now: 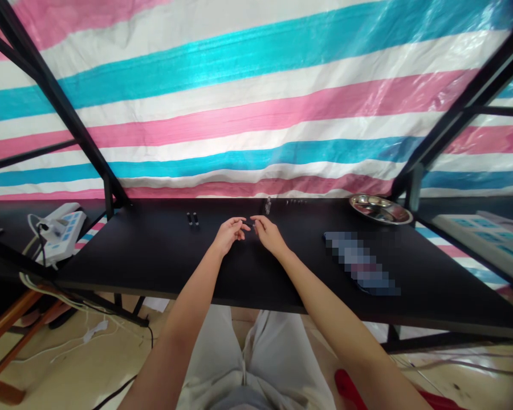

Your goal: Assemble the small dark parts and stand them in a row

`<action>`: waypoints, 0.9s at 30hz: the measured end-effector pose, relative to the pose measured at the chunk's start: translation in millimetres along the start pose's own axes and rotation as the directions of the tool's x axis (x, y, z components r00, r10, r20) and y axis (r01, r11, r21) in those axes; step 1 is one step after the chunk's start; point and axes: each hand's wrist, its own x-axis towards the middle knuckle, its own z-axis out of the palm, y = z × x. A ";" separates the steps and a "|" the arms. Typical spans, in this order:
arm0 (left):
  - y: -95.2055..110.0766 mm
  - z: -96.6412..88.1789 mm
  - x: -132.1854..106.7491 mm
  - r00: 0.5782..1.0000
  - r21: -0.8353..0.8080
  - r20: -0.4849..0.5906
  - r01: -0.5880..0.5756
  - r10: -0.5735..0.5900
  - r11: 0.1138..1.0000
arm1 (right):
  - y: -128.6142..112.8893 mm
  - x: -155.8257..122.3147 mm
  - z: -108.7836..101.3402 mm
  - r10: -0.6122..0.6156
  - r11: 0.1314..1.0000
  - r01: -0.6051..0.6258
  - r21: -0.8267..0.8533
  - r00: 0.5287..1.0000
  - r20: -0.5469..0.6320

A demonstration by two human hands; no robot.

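Observation:
My left hand (231, 234) and my right hand (267, 233) face each other over the middle of the black table (256, 273), fingertips nearly meeting. Thumb and fingers of the right hand are pinched together. Those of the left are curled in, closing near the same spot. Something tiny shows between the fingertips, too small to name. To the left lie two short dark cylinders (192, 218) with pale ends, side by side. Beyond the right hand is a small cluster of shiny pieces (268, 205), and several tiny pieces (297, 202) lie in a row at the back edge.
A round metal dish (380, 209) sits at the back right. In front of it lies a blue, pixelated flat object (361, 263). Black metal posts (74, 125) flank the table before a striped sheet (256, 102). White power strips (70, 236) with cables are at left.

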 end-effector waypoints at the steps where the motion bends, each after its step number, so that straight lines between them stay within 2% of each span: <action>1: 0.2 -0.1 0.0 1.000 0.013 -0.003 0.000 0.000 1.000 | -0.3 0.1 0.0 -0.003 1.000 0.003 0.000 1.000 -0.001; 14: -0.2 0.5 0.2 0.997 0.017 -0.073 -0.004 0.005 1.000 | -2.1 0.4 -1.1 -0.022 1.000 0.022 0.009 1.000 -0.016; 21: 0.6 0.2 0.3 0.994 0.029 -0.112 0.000 0.003 1.000 | -2.2 0.3 -1.8 -0.089 0.996 0.090 0.014 0.996 -0.031; 27: -2.9 -4.7 3.9 0.981 0.030 -0.192 -0.036 0.041 0.999 | 3.7 2.7 -4.4 -0.162 0.986 0.159 -0.043 0.985 -0.067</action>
